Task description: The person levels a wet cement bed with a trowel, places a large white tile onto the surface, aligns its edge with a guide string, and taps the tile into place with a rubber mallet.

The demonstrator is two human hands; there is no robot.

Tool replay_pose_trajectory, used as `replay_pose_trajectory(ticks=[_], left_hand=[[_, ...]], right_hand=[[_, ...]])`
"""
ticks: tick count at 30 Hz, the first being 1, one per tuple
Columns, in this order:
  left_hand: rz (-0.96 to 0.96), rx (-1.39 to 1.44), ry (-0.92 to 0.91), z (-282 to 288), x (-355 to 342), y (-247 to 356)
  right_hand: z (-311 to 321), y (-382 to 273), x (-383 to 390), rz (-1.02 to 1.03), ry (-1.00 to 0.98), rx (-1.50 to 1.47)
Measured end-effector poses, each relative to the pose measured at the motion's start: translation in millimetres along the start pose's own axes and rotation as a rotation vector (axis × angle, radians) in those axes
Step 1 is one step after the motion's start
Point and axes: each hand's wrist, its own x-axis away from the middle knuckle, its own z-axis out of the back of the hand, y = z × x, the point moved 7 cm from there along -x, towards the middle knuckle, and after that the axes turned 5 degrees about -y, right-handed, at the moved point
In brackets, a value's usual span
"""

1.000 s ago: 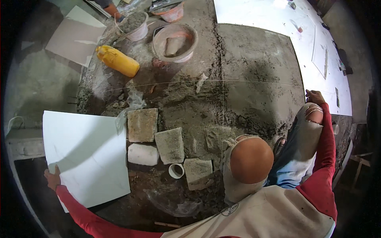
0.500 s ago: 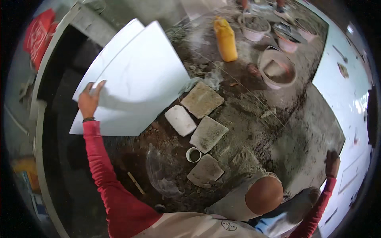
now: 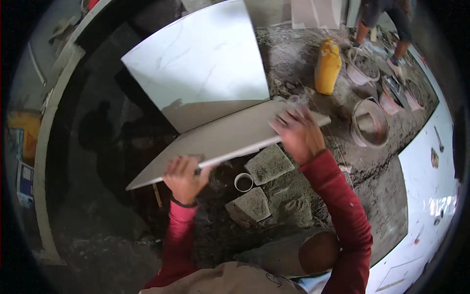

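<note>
The right hand (image 3: 297,132), its grip too blurred to tell, had reached the tilted tile (image 3: 230,134) mid-view, making it two-handed work; the left hand (image 3: 185,179) pinched its near edge at eight o'clock.

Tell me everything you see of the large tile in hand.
The large tile is a thin, flat slab, ceramic-looking, with a plain, matte grey-beige face showing and a paler near edge. It is tilted, slanting from lower left to upper right in view. The left hand grips the near edge; the right hand, blurred, lies over that edge farther right. Whether it touches the white veined tile behind is unclear.
</note>
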Motion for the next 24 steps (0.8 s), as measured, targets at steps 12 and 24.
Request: replay_pose_trajectory(ticks=[12,24], left_hand=[[0.145,0.248,-0.123,-18,87,26],[0.121,-0.264,-0.141,24,103,-42]], right_hand=[[-11,67,153,-0.577,0.230,-0.195],[-32,23,84,0.027,-0.033,-0.027]])
